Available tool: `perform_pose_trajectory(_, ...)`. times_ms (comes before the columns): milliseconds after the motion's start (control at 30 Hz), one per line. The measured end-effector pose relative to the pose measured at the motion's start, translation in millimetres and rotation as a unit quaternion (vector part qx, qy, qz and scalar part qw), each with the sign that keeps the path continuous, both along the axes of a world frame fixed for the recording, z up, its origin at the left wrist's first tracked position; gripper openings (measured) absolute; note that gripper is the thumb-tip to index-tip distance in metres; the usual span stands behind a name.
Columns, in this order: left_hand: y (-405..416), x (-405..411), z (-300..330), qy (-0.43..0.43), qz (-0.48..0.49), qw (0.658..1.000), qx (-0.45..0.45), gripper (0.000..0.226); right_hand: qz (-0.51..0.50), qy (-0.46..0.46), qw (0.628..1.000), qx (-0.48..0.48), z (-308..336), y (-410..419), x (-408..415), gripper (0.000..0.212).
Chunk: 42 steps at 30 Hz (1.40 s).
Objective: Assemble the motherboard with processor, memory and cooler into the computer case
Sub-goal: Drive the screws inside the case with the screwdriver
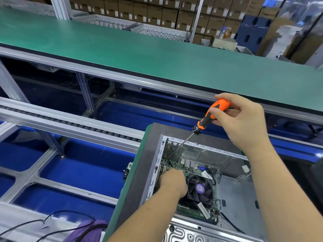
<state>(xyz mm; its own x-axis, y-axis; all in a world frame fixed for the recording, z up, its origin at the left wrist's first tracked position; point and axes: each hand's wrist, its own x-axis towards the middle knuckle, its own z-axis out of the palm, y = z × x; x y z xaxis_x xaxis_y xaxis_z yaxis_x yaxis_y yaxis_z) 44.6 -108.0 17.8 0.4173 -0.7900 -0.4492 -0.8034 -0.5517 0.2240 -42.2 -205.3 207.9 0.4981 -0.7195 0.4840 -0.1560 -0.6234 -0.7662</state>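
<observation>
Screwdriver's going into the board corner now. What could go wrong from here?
1. The screwdriver shaft enters at a slant; the tip could slip and gouge the motherboard.
2. Screws clustered on the shaft near the handle might drop into the case.
3. The left hand sits close to the tip.

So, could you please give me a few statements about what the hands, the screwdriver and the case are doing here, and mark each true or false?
1. The right hand grips the orange-and-black screwdriver by its handle. True.
2. The screwdriver's tip points up, away from the computer case. False: its shaft slants down into the case, toward the motherboard's far left corner.
3. The left hand rests on the green conveyor belt. False: it is inside the case, on the motherboard beside the cooler fan.
4. The cooler fan with a purple hub label sits on the motherboard. True.
5. The case lies open-side up. True.
</observation>
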Motion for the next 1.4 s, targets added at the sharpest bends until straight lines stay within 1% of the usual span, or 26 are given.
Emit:
perform_pose_trajectory(267,0,-1,0,0.005,0.005,1.000,-0.005,0.036,-0.001,0.004,1.000,0.014,-3,0,2,0.029)
perform_pose_trajectory(967,0,-1,4,0.005,0.005,1.000,-0.005,0.030,-0.009,0.023,1.000,0.005,-6,-2,4,0.027)
perform_pose_trajectory(1133,0,-1,5,0.002,0.007,1.000,-0.002,0.036,-0.003,0.021,1.000,0.007,-6,-3,7,0.030)
perform_pose_trajectory(1400,2,-2,8,0.003,0.007,1.000,-0.006,0.035,0.000,0.033,0.999,-0.009,-4,2,11,0.029)
